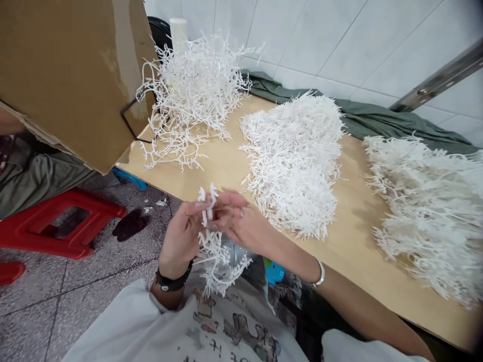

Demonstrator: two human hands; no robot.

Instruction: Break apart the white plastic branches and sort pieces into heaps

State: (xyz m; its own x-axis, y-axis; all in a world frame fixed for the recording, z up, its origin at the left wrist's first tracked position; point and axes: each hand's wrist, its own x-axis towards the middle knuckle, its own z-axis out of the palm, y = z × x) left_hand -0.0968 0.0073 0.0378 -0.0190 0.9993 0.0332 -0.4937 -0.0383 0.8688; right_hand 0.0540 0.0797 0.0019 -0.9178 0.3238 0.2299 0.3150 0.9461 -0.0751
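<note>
My left hand pinches white branching plastic stems in front of my body, just off the table's near edge. Their twiggy lower ends hang down over my shirt. My right hand is closed at the same stems from the other side, its fingertips pressed on them. Exactly how its fingers lie is partly hidden. Beyond my hands, a loose heap of similar white branched pieces lies at the table's far left. A dense pile of white sprigs is nearest my right hand.
Another white pile lies on the tan table at right. A cardboard box rises at left. Red plastic stools stand on the speckled floor, near another person's leg. Green cloth runs along the tiled wall.
</note>
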